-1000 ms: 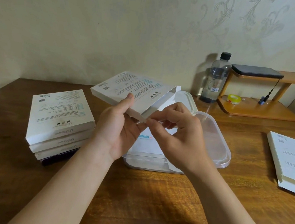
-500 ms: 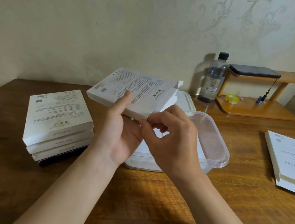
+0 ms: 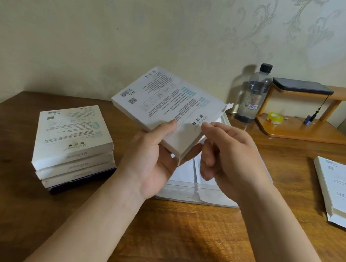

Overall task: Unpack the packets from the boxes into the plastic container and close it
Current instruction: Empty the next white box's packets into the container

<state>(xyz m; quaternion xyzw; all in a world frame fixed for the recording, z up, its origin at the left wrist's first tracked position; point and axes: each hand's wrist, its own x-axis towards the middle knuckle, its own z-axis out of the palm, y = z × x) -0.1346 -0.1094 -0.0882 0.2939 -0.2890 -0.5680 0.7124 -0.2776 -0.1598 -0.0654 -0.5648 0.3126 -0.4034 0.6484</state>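
My left hand (image 3: 153, 161) grips a white box (image 3: 168, 106) from below, thumb pressed on its printed top, holding it tilted above the plastic container (image 3: 182, 193). My right hand (image 3: 229, 158) curls at the box's open near end, fingers bent inward; I cannot tell whether they pinch a packet. White packets (image 3: 187, 171) already lie in the container. A stack of 4 boxes (image 3: 71, 143) sits left on the wooden table (image 3: 177, 239), another opened box (image 3: 342, 191) far right

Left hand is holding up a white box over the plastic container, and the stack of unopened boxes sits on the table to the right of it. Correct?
Not quite. In the head view the stack of boxes sits left of the plastic container. The left hand does hold the white box above it.
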